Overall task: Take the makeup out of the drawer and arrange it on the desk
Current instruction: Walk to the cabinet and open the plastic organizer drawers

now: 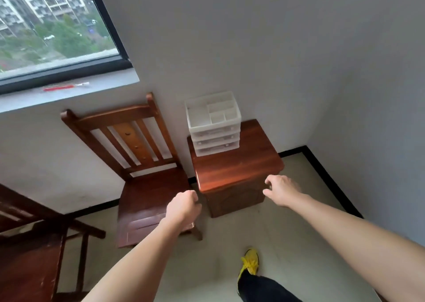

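A white plastic organiser (213, 126) with three shut drawers and an empty divided top tray stands at the back of a small reddish wooden cabinet (239, 170) in the room's corner. No makeup shows. My left hand (182, 206) is stretched out in front of the cabinet's left front corner, its fingers curled and holding nothing. My right hand (281, 190) hovers at the cabinet's right front corner with loosely curled fingers, also holding nothing. Both hands are short of the organiser.
A wooden chair (142, 175) stands left of the cabinet against the wall. Part of a dark wooden desk (27, 255) shows at the lower left. A window sill (69, 94) with a red object lies above. My foot in a yellow shoe (249, 262) is on the pale floor.
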